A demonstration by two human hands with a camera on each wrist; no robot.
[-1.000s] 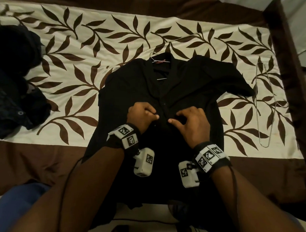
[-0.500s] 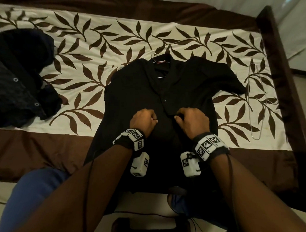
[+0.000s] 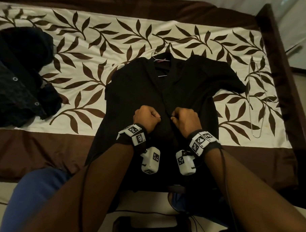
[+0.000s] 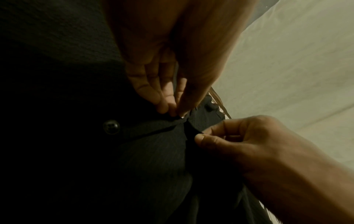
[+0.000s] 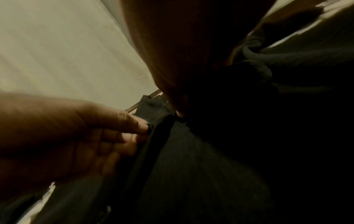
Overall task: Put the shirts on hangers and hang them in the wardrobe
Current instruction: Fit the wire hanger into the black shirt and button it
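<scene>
Matt black cloth on a smooth, faintly shiny bedspread, with thin bright wire beside it.

The black shirt [image 3: 184,92] is matt woven cloth; the left wrist view shows a fine ribbed, slightly rough texture, and its dark button [image 4: 111,126] looks glossy, like hard plastic. The hanger [image 3: 155,58] at its collar and the spare hanger [image 3: 256,102] lying to the right are thin bright wire that looks like metal. The bedspread [image 3: 117,35] is smooth cloth with a soft sheen, cream with brown leaves. The dark clothes pile [image 3: 19,78] is matt, crumpled cloth with small shiny ring snaps. The bed frame [image 3: 275,33] looks like dark wood with a dull polish.
</scene>
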